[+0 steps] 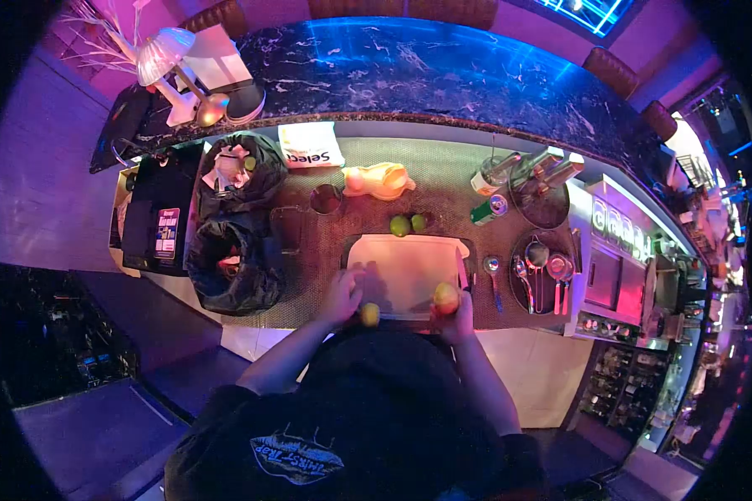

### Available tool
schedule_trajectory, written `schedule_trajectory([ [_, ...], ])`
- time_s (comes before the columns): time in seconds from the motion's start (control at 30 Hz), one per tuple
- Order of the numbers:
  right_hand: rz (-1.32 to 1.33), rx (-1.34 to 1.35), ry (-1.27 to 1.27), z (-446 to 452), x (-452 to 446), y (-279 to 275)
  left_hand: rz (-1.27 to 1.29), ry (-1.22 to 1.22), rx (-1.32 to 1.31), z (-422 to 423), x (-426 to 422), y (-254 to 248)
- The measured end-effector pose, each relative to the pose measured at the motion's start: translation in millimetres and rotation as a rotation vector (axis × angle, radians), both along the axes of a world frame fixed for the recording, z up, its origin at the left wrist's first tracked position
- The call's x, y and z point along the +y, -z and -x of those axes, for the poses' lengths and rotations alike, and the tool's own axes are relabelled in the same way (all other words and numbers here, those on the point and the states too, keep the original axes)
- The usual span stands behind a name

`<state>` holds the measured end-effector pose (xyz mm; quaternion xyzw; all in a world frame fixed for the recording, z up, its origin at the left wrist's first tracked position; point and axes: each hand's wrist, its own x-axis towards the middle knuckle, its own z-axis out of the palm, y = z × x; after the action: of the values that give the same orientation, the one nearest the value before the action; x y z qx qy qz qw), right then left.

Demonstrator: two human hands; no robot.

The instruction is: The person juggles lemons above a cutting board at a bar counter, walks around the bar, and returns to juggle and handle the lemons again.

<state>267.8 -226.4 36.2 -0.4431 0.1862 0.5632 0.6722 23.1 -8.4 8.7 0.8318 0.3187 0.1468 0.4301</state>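
My right hand (455,321) is closed around a yellow-orange lemon (446,298) above the lower right corner of a pale cutting board (409,259). My left hand (341,297) rests by the board's left edge, fingers loosely apart, with nothing visible in them. Just to its right, at the board's near edge, sits a second yellow fruit (369,315), which looks like a lemon. Two green limes (401,225) lie beyond the board's far edge. A narrow dark object, too unclear to name, runs along the board's right side.
Two black-bagged bins (234,280) stand at left. A yellow-orange bag (379,180), a dark cup (326,199) and a white "Select" pack (311,145) lie farther back. At right are a green can (488,210), a jigger-like tool (491,265) and a tray of strainers (536,284).
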Motion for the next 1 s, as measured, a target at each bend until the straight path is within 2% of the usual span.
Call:
schedule_trajectory([
  [0.07,-0.096,0.192,0.138,-6.6,0.7,-6.6,-0.088,0.070,0.016,-4.1,0.9,-0.2],
  [0.1,-0.095,0.194,0.135,-9.2,6.1,-21.3,-0.175,0.139,0.037,-5.7,0.8,0.2],
  [0.13,-0.215,0.124,0.119,-11.5,14.5,-50.8,-0.171,0.134,0.043,-6.9,-1.3,-7.2],
  [0.17,-0.336,0.055,0.104,-12.5,23.1,-84.9,-0.307,0.112,0.163,-11.2,-2.8,-25.6],
  [0.2,-0.333,0.060,0.103,-5.4,35.8,-132.8,-0.444,0.094,0.283,-18.4,-2.3,-44.6],
  [0.23,-0.509,-0.147,0.047,6.5,45.3,-173.3,-0.439,0.100,0.288,-25.7,-1.1,-59.3],
  [0.27,-0.683,-0.345,0.028,18.4,54.9,-213.6,0.272,0.093,-0.021,-34.7,0.9,-75.3],
  [0.3,-0.756,-0.568,-0.001,24.2,58.7,-222.6,0.977,0.072,-0.340,-43.9,1.8,-95.9],
  [0.33,-0.699,-0.835,-0.049,26.7,58.0,-207.2,1.283,0.157,-0.552,-51.7,-1.0,-136.8],
  [0.37,-0.490,-1.202,-0.154,23.1,57.1,-175.1,1.583,0.247,-0.770,-58.7,-3.7,-178.7],
  [0.4,-0.266,-1.499,-0.264,20.6,56.8,-130.4,1.579,0.247,-0.772,-65.7,-5.1,-202.1],
  [0.47,0.038,-1.795,-0.476,31.1,38.9,-41.6,1.590,0.421,-1.052,-73.3,-6.9,-232.2],
  [0.5,0.173,-1.879,-0.591,35.6,25.8,-11.6,1.594,0.417,-1.050,-74.0,-3.1,-241.9],
  [0.57,0.495,-1.884,-0.769,33.3,-2.0,10.1,1.498,0.454,-0.960,-76.3,6.3,-252.0],
  [0.6,0.660,-1.896,-0.709,30.7,-16.2,14.5,1.707,0.575,-0.964,-62.6,18.0,-222.2],
  [0.63,0.825,-1.902,-0.644,25.9,-27.7,16.4,1.661,0.535,-1.012,-58.2,15.0,-201.4],
  [0.67,0.840,-1.899,-0.640,17.3,-34.3,11.7,1.645,0.366,-0.865,-49.4,13.4,-217.6],
  [0.73,1.145,-1.718,-0.572,0.6,-43.3,1.0,1.788,0.216,-0.791,-25.2,10.9,-189.5],
  [0.77,1.155,-1.704,-0.569,-10.5,-50.6,7.8,1.796,0.219,-0.775,-13.5,9.7,-174.2],
  [0.83,0.869,-1.613,-0.655,-37.2,-70.0,33.9,1.723,-0.122,-0.617,4.9,4.2,-144.9],
  [0.87,0.882,-1.772,-0.619,-42.5,-72.4,36.4,1.642,-0.270,-0.555,9.9,-0.5,-135.3],
  [0.9,0.874,-1.771,-0.626,-49.0,-74.0,37.6,1.639,-0.280,-0.557,18.6,-2.5,-114.9],
  [0.97,0.803,-1.839,-0.379,-60.1,-73.3,42.1,1.376,-0.537,-0.281,42.6,-2.9,-63.0],
  [1.0,0.882,-1.826,-0.389,-61.1,-71.2,38.8,1.291,-0.582,-0.215,50.4,-5.4,-47.9],
])
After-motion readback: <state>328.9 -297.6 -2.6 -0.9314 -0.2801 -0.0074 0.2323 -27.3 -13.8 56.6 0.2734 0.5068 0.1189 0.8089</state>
